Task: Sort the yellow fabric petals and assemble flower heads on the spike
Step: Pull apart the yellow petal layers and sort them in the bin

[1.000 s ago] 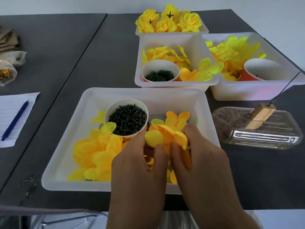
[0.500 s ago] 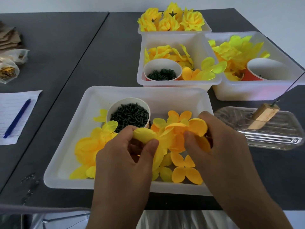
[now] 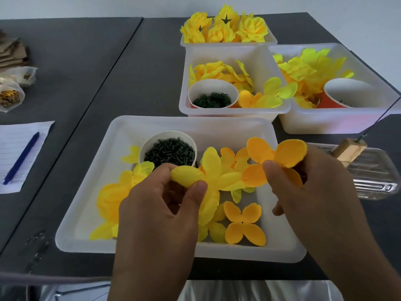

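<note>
Left hand (image 3: pixel 160 205) pinching a yellow petal (image 3: pixel 209 177), right hand (image 3: pixel 303 192) pinching an orange petal (image 3: pixel 280 155), both over the near tray (image 3: pixel 91 205), spike (image 3: pixel 377 120) at right

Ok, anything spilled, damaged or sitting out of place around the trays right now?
Only one small thing: a pale yellow petal piece hangs over the rim of the middle bin, half out rather than inside. Otherwise the left hand and right hand each pinch a petal layer above the front tray; no spill or damage shows.
</note>
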Demonstrator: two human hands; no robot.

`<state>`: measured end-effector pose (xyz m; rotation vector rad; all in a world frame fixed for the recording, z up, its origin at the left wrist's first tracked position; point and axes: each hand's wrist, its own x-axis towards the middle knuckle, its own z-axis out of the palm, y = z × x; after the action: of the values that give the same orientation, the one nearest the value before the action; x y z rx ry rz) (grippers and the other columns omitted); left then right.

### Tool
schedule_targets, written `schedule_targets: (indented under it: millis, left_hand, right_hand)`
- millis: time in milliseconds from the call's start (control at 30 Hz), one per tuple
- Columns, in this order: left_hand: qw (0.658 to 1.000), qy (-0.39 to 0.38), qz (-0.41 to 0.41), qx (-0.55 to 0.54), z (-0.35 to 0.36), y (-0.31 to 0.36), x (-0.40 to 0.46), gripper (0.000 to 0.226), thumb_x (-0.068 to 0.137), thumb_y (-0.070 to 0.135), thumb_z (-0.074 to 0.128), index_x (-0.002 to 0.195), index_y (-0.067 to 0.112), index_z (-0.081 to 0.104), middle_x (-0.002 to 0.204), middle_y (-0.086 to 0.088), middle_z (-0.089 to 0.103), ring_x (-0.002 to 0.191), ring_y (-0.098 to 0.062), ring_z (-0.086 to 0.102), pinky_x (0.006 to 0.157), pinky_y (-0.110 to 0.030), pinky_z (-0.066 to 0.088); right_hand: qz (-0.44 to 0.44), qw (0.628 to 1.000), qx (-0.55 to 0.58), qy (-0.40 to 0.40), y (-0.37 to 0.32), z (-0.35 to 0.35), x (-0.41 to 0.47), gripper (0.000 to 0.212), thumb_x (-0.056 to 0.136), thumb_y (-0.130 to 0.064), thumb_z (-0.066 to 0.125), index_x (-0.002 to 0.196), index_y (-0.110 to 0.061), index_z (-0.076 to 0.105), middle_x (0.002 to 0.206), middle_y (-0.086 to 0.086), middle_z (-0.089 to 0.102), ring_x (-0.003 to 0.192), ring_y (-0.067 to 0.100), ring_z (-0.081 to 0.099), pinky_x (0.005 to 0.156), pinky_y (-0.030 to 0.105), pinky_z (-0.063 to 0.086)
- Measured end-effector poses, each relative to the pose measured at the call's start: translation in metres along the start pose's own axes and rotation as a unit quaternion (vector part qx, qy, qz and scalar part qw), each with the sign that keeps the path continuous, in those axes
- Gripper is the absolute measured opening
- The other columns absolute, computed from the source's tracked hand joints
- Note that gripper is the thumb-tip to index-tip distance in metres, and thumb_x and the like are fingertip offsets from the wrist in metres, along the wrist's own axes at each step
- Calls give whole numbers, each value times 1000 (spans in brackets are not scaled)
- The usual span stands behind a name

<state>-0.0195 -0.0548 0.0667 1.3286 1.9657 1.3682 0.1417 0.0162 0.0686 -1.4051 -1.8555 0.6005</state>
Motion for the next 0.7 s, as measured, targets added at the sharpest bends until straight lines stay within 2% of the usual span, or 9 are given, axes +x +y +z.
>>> schedule_targets:
  millis: [133, 200, 333, 400, 467, 533, 600, 633, 700]
  left_hand:
    - [1000, 19, 8, 1, 2, 2, -1, 19, 74, 50, 64, 76, 31, 64, 70, 22, 68, 67, 0, 66, 57, -26, 56]
    - [1000, 23, 7, -10, 5, 2, -1, 21, 72, 49, 61, 76, 29, 64, 70, 20, 68, 66, -2, 66, 63, -25, 54]
    - [999, 25, 6, -30, 9, 1, -3, 16, 76, 46, 62, 77, 30, 63, 71, 19, 69, 67, -3, 66, 59, -27, 53]
    - [999, 33, 12, -32, 11, 0, -4, 18, 83, 45, 68, 77, 30, 63, 71, 19, 68, 68, -4, 66, 58, -27, 52]
    - [998, 41, 20, -32, 15, -1, -5, 13, 81, 42, 66, 78, 29, 63, 71, 18, 68, 67, -4, 66, 57, -26, 53]
    - [998, 37, 23, -33, 16, 0, -6, 12, 80, 40, 63, 78, 28, 63, 70, 16, 68, 65, -5, 66, 55, -26, 53]
    - [998, 53, 16, -9, 5, -6, -3, 19, 85, 47, 63, 78, 29, 63, 67, 13, 67, 63, -5, 64, 54, -29, 52]
    - [997, 76, 7, 16, -6, -13, -1, 21, 86, 52, 63, 79, 33, 64, 66, 14, 67, 63, -3, 64, 54, -31, 51]
    - [995, 101, -20, 13, -30, -24, 6, 8, 79, 55, 69, 80, 48, 65, 67, 23, 68, 64, 5, 64, 56, -29, 50]
  right_hand:
    - [7, 1000, 25, 10, 0, -2, 3, 23, 84, -39, 51, 65, -26, 48, 57, -1, 57, 51, 15, 63, 44, 25, 45]
    - [8, 999, 34, 12, 2, -2, 4, 24, 84, -38, 52, 65, -25, 48, 57, 1, 57, 49, 15, 63, 40, 19, 45]
    - [18, 999, 40, 8, 5, -4, 5, 26, 86, -30, 54, 64, -19, 47, 58, 3, 56, 48, 16, 62, 40, 6, 39]
    - [29, 998, 47, 10, 6, -5, 4, 26, 87, -29, 55, 64, -19, 47, 57, 1, 56, 53, 8, 64, 39, 4, 38]
    - [35, 998, 48, 11, 6, -6, 2, 27, 86, -30, 53, 64, -16, 47, 57, 2, 56, 52, 1, 63, 39, 5, 38]
    - [40, 998, 49, 22, 6, -5, 4, 30, 88, -29, 53, 64, -13, 47, 57, 5, 56, 48, 4, 63, 37, 9, 40]
    - [85, 993, 70, 40, 15, -8, 10, 30, 92, -27, 52, 66, -13, 47, 62, 13, 56, 47, 16, 60, 38, 21, 44]
    - [119, 990, 70, 42, 20, -13, 12, 29, 95, -27, 51, 68, -16, 47, 64, 15, 55, 46, 18, 58, 42, 30, 47]
    - [122, 991, 33, 50, 34, -28, 23, 28, 96, -31, 51, 70, -20, 49, 56, 6, 55, 43, 16, 57, 48, 39, 52]
